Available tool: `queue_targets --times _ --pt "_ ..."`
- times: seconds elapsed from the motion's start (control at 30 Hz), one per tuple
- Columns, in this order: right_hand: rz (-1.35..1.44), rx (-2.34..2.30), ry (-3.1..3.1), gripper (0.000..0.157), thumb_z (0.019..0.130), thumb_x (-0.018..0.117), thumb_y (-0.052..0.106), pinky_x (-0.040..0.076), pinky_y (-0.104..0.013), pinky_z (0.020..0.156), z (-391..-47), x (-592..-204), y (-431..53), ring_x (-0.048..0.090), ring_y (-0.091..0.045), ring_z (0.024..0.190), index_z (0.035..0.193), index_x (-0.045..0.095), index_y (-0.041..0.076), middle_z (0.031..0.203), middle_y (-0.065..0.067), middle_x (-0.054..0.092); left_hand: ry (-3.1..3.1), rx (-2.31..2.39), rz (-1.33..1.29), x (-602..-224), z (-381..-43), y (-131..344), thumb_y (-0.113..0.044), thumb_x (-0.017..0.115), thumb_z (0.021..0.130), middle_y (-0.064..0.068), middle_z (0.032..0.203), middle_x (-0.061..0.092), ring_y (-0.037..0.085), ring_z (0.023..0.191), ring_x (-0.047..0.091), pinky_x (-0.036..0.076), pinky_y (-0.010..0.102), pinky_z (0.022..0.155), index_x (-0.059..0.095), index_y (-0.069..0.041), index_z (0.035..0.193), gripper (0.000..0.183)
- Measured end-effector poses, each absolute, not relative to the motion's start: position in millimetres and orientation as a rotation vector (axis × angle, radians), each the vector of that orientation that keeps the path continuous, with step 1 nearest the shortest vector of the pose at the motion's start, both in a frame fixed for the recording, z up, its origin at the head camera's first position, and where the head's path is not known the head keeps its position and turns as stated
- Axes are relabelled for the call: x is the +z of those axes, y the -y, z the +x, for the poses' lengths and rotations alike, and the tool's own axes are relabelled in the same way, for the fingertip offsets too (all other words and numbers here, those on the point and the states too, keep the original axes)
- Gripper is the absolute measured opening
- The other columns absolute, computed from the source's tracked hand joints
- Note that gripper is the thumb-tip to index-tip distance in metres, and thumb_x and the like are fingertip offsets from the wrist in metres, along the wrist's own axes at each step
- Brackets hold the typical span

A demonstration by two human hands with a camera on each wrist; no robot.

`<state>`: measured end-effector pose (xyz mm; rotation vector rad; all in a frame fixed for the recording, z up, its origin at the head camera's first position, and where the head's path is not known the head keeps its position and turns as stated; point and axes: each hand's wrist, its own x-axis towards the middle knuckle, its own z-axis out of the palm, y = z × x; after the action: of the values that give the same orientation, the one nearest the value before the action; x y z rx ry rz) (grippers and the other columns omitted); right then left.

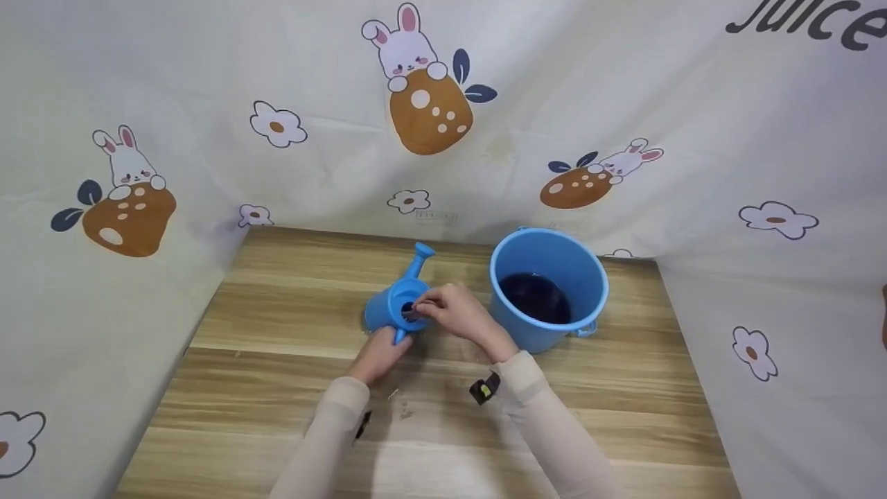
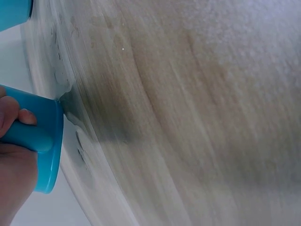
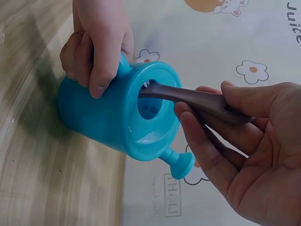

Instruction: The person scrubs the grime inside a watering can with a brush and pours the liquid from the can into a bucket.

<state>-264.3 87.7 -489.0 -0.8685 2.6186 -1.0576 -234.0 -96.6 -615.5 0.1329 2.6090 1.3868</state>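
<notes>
A blue watering can [image 1: 385, 310] stands on the wooden table, its spout [image 3: 182, 165] pointing away from the person. My left hand [image 1: 381, 355] grips the can's handle [image 2: 29, 136], fingers wrapped round it. Above the can's top, my right hand [image 1: 459, 315] pinches the handle of a dark brown brush [image 3: 197, 100] between thumb and fingers. The brush reaches into the can's round opening; short white tufts like bristles show at the rim, and the rest of its head is hidden inside. Dark liquid seems to lie within the can.
To the right stands a blue bucket [image 1: 502, 305] with dark liquid [image 1: 537, 296] low inside. Small wet marks [image 1: 405, 414] lie on the table [image 1: 291, 388] in front of the can. Printed cloth [image 1: 332, 173] with rabbits and flowers walls the back and both sides.
</notes>
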Motion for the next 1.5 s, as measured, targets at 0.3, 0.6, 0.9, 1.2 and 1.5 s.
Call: queue_targets --times 0.3,0.6,0.9,1.2,1.5 --pt "-0.867 -1.065 -2.634 0.020 0.097 0.062 0.018 0.054 -0.030 0.077 -265 -491 -86 0.069 -0.017 0.088 0.103 0.076 0.004 0.099 -0.009 0.076 -2.635 1.354 0.148 -614 -234 97 -0.022 0.056 0.091 -0.009 0.056 0.032 0.008 0.050 0.031 0.027 0.024 0.048 0.035 -0.018 0.061 0.037" --pt "-0.844 -1.110 -2.630 0.019 0.095 0.064 0.015 0.054 -0.030 0.077 -267 -498 -82 0.069 -0.018 0.088 0.101 0.076 0.002 0.096 -0.010 0.076 -2.686 1.321 0.180 -616 -233 96 -0.020 0.054 0.089 -0.010 0.056 0.028 0.007 0.050 0.028 0.024 0.022 0.048 0.031 -0.019 0.060 0.037" --pt "-0.827 -1.098 -2.628 0.019 0.096 0.064 0.016 0.055 -0.033 0.078 -268 -504 -79 0.070 -0.021 0.089 0.101 0.076 0.002 0.096 -0.011 0.076 -2.652 1.320 0.175 -613 -232 95 -0.019 0.055 0.089 -0.009 0.057 0.030 0.008 0.051 0.031 0.026 0.025 0.049 0.033 -0.018 0.061 0.036" --pt "-0.801 -1.134 -2.596 0.020 0.097 0.062 0.015 0.056 -0.034 0.077 -270 -514 -75 0.072 -0.023 0.089 0.102 0.075 0.001 0.097 -0.013 0.076 -2.644 1.323 0.182 -613 -232 94 -0.019 0.055 0.090 -0.008 0.058 0.030 0.009 0.053 0.032 0.028 0.025 0.051 0.034 -0.017 0.063 0.035" --pt "-0.787 -1.162 -2.598 0.019 0.097 0.061 0.015 0.057 -0.034 0.081 -271 -521 -72 0.072 -0.022 0.093 0.101 0.076 0.002 0.099 -0.011 0.076 -2.684 1.317 0.181 -615 -232 94 -0.019 0.055 0.088 -0.009 0.057 0.028 0.009 0.052 0.029 0.025 0.025 0.050 0.031 -0.018 0.061 0.037"
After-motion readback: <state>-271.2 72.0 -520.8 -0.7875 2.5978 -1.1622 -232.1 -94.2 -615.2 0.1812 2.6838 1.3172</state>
